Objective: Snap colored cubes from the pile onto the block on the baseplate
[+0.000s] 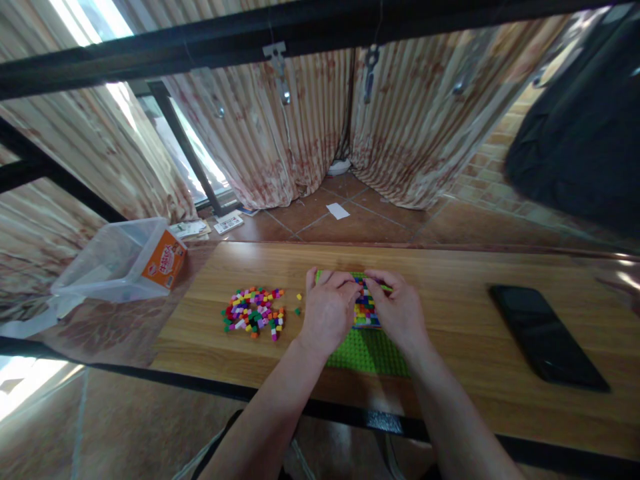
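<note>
A green studded baseplate (367, 357) lies on the wooden table, partly covered by both hands. Rows of small coloured building bricks (367, 312) form a block on it, between the hands. My left hand (330, 310) rests over the plate's left side, its fingers bent and closed at the top of the bricks. From the right, my right hand (397, 310) reaches to the same spot, thumb and fingers pinched together. Whatever lies between the fingertips is too small or hidden to make out. Left of the plate is a loose pile of coloured bricks (255, 311).
Two stray bricks lie between the pile and my left hand. A black phone-like slab (547, 337) lies on the table (460, 293) at the right. On the floor at left stands a clear plastic bin (113, 257) with an orange label. A dark bar crosses overhead before curtains.
</note>
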`<state>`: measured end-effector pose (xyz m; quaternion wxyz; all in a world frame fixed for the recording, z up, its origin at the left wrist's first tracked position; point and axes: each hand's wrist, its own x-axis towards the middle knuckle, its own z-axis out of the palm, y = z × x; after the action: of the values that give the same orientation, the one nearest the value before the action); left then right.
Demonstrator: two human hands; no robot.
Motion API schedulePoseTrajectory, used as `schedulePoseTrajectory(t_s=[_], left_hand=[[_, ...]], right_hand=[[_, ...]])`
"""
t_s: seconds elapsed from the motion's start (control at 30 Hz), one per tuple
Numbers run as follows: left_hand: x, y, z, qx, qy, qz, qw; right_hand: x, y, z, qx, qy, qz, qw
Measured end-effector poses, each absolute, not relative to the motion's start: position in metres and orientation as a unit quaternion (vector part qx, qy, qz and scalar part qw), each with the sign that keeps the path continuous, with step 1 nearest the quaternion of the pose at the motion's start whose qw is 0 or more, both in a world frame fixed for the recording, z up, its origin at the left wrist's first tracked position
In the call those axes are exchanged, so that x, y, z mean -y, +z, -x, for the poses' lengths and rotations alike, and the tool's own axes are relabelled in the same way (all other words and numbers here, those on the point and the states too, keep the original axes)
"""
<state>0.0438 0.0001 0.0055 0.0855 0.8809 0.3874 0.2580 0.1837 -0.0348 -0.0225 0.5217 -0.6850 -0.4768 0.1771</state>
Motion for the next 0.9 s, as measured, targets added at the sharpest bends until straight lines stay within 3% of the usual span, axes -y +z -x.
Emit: schedulePoseTrajectory(t_s=[0.9], left_hand=[[-0.0003,0.0068,-0.0479,-0.398,0.247,-0.881,0.059]], right_hand=[[0.0357,-0.0175,-0.1841,0.512,0.173,0.668,0.513]])
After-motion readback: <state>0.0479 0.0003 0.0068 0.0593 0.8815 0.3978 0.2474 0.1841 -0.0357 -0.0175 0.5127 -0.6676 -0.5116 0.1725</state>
